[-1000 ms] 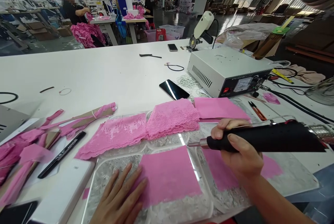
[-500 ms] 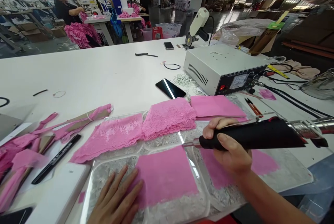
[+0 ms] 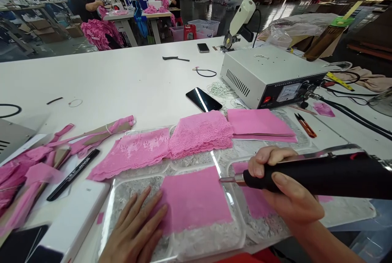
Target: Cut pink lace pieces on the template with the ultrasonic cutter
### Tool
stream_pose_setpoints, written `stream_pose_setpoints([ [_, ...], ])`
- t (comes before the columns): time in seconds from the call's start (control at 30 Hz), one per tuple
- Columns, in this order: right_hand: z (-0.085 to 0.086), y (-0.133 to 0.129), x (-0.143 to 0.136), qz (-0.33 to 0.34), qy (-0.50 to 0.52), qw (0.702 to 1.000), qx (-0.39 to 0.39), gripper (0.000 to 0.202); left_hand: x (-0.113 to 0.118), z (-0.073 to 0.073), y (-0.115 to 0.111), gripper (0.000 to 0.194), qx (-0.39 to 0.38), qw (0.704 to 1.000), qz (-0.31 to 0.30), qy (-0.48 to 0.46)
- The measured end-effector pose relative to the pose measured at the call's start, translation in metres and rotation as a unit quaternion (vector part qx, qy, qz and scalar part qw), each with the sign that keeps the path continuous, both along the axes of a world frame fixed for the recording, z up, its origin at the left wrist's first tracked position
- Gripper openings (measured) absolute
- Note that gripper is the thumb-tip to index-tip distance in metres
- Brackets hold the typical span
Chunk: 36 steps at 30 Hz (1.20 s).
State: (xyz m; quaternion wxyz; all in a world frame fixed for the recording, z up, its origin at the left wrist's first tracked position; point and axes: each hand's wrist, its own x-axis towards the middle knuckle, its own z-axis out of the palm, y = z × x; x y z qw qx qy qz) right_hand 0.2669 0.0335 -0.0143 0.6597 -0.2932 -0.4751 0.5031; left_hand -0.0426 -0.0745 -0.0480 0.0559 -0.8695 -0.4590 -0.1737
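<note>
My left hand [image 3: 134, 226] lies flat with fingers spread, its fingertips on the left edge of a pink fabric square [image 3: 197, 201]. That square rests on a clear tray-like template [image 3: 211, 250] with rounded compartments. My right hand [image 3: 288, 193] grips a black hand-held tool [image 3: 324, 175] with a slim metal tip. The tip is at the square's right edge, just below its upper corner. Partly hidden under the right hand is another pink piece [image 3: 255, 203]. Behind lie a lace stack [image 3: 200, 134], a second lace stack [image 3: 143, 146] and a stack of plain pink pieces [image 3: 260, 124].
A grey power box [image 3: 272, 75] with cables stands back right, near red-handled snips [image 3: 305, 125]. A dark phone [image 3: 203, 99] lies behind the lace. Pink strips [image 3: 39, 173], a black marker [image 3: 73, 175] and a white box [image 3: 79, 218] are at left. A person [image 3: 85, 5] works farther back.
The tool's tip has moved from the square's upper right corner a little down its right edge, toward me. My left hand stays on the fabric. The whole view has shifted slightly.
</note>
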Motion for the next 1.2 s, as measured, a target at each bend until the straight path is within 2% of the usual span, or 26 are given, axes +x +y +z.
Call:
stream_pose_setpoints([
  [0.4, 0.005, 0.001, -0.001, 0.021, -0.003, 1.0, 0.015, 0.008, -0.001, 0.001, 0.001, 0.039, -0.007, 1.0, -0.002, 0.012],
  [0.63, 0.012, -0.018, 0.015, 0.034, -0.024, 0.999, -0.02, 0.011, 0.001, 0.001, -0.001, 0.038, -0.005, 1.0, -0.001, -0.015],
  [0.8, 0.015, -0.026, 0.014, 0.061, -0.053, 0.996, -0.049, 0.01, 0.002, 0.0, -0.001, 0.041, -0.005, 1.0, 0.01, -0.014],
  [1.03, 0.016, -0.026, 0.011, 0.046, -0.073, 0.996, -0.032, 0.012, 0.0, -0.002, -0.004, 0.043, -0.01, 1.0, 0.015, -0.018],
  [1.2, 0.015, -0.027, 0.01, 0.061, -0.082, 0.994, -0.03, 0.009, 0.001, -0.001, -0.003, 0.042, -0.007, 1.0, 0.009, -0.015],
])
